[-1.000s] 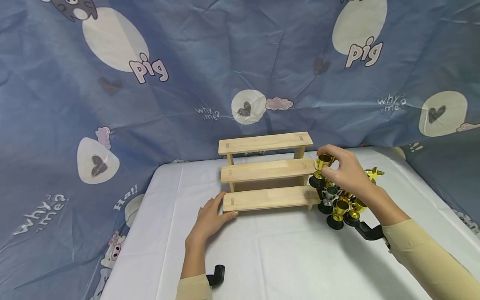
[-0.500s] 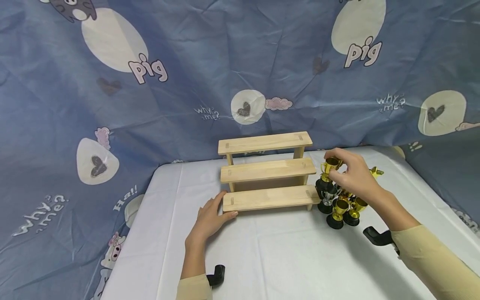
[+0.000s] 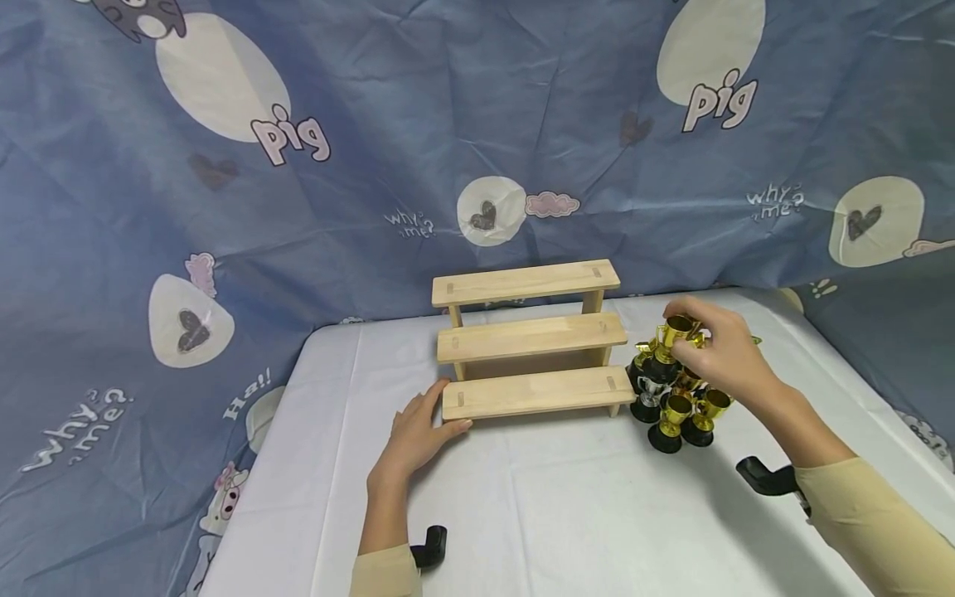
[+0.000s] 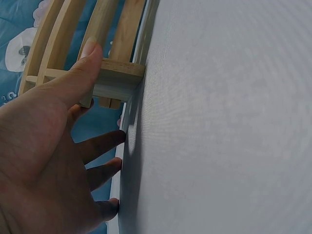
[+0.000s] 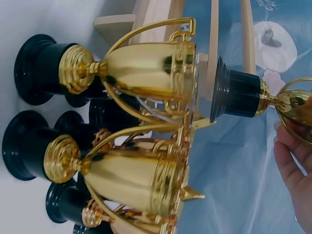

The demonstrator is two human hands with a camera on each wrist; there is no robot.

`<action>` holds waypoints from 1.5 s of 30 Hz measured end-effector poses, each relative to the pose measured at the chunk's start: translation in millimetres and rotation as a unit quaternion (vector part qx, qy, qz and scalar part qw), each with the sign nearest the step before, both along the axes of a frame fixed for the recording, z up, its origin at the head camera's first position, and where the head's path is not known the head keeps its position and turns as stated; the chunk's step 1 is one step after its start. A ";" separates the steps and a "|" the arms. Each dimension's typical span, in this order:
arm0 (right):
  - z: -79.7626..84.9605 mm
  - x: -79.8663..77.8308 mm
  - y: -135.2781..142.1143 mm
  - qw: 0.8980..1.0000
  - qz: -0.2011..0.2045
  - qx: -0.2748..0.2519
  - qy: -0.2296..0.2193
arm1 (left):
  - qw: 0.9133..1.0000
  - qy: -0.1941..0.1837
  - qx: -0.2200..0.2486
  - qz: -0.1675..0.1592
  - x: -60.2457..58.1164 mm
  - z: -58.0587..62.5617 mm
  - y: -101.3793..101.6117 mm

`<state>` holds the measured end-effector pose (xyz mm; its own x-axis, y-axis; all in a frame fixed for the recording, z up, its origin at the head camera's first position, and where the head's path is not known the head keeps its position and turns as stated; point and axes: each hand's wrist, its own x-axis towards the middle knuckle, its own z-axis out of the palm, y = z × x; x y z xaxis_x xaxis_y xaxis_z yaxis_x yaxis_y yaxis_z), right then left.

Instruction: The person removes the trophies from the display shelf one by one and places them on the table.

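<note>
A three-step wooden display stand (image 3: 537, 391) stands at the back of the table. At the left end of its lowest step, my left hand (image 3: 410, 435) has its thumb along the front edge and index finger behind the board end, pinching it; the other fingers are spread loosely (image 4: 44, 156). My right hand (image 3: 719, 352) pinches a small gold trophy cup (image 3: 676, 330) with a black base, held upright over a cluster of other trophies. In the right wrist view its black base (image 5: 239, 92) hangs above the standing gold trophies (image 5: 131, 183).
The cluster beside the stand's right end includes a silver trophy (image 3: 651, 394) and gold trophies (image 3: 675, 410), some star-topped. A white cloth (image 3: 537, 497) covers the table; a blue printed curtain (image 3: 358, 166) hangs behind it.
My right hand has moved to the right with the gold trophy, away from the stand's middle step to over the cluster. My left hand stays at the stand's lowest step.
</note>
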<state>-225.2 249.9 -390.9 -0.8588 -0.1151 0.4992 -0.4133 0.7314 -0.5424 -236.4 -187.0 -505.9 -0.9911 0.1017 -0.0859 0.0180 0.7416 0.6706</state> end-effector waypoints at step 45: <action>-11.4 39.8 70.9 0.993 -0.115 -0.015 -0.013 | 1.000 -0.003 0.001 -0.004 -0.6 -0.2 0.1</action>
